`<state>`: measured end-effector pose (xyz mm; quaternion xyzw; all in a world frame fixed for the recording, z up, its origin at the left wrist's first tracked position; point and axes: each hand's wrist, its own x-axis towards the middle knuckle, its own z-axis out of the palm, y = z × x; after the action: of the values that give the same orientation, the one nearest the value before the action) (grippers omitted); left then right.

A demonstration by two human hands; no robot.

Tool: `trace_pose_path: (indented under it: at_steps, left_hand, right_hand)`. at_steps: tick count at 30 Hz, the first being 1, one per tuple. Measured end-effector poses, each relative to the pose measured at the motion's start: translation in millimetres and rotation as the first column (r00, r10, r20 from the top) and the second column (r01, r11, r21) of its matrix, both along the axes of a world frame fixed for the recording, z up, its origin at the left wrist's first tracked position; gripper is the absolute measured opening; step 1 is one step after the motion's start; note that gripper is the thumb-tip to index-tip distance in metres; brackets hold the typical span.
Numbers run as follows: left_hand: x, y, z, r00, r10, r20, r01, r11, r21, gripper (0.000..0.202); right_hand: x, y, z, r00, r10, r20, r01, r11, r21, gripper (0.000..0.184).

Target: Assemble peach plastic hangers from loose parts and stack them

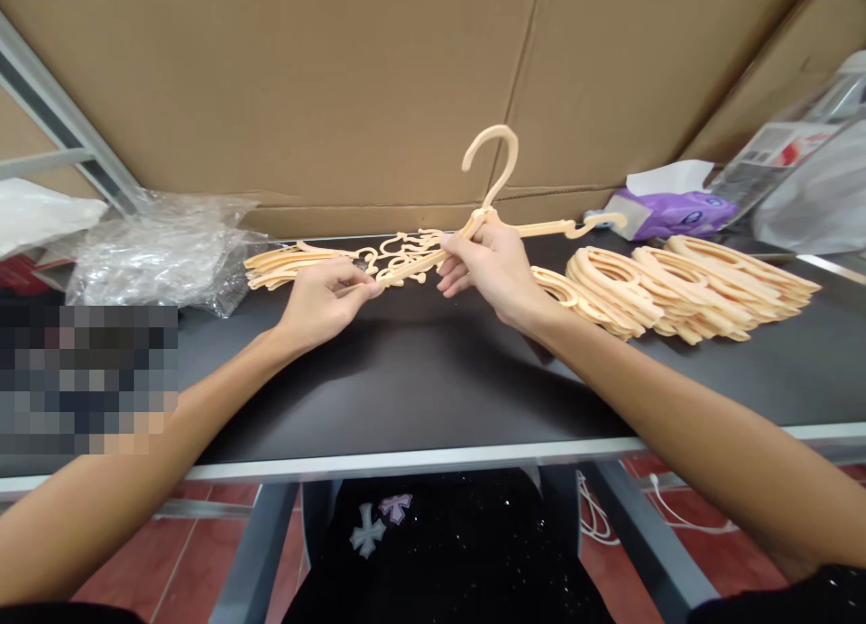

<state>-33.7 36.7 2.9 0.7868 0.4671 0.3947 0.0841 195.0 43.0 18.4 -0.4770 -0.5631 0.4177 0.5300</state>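
A cream plastic clothes hanger is held above the dark table, its large hook pointing up and a smaller curved hook at its right end. My right hand is closed around it just below the neck. The fingers of my left hand pinch the tip of its left arm; part of that tip is hidden by them. Behind my left hand lies a bundle of cream hanger arms. Between my hands, partly behind the hanger, is a loose heap of small cream hooks.
Several overlapping stacks of cream hanger pieces lie to the right. Behind them is a purple tissue pack. Crumpled clear plastic bags sit at the left. A cardboard wall closes off the back. The table's metal edge runs before me.
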Motion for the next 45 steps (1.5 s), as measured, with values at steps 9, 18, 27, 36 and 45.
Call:
trace_pose_path:
  at_steps: [9,18,27,36,45]
  left_hand:
    - [-9,6,5.7,0.978,0.002,0.206,-0.006,1.000,0.016,0.019]
    - [-19,10,11.4,0.984,0.075,0.164,-0.081,0.996,0.030,0.019]
    - [-20,12,7.8,0.977,0.000,0.215,0.001,1.000,-0.004,0.015]
    - [-24,9,12.9,0.968,0.221,-0.120,-0.163,0.914,0.371,0.030]
    - [-3,-3,4.9,0.962,0.076,-0.261,-0.065,0.997,0.050,0.032]
  right_hand:
    - [11,7,6.8,0.991,-0.081,-0.107,0.086,0.995,0.040,0.045]
    - [62,43,2.7,0.933,-0.249,-0.260,0.256,0.967,-0.008,0.052]
    - [51,27,19.8,0.931,-0.253,-0.262,0.245,0.968,-0.063,0.021]
    - [57,38,13.5,0.879,-0.230,-0.418,0.240,0.970,-0.029,0.018]
    - [57,39,13.6,0.819,-0.234,-0.524,0.240,0.969,-0.058,0.021]
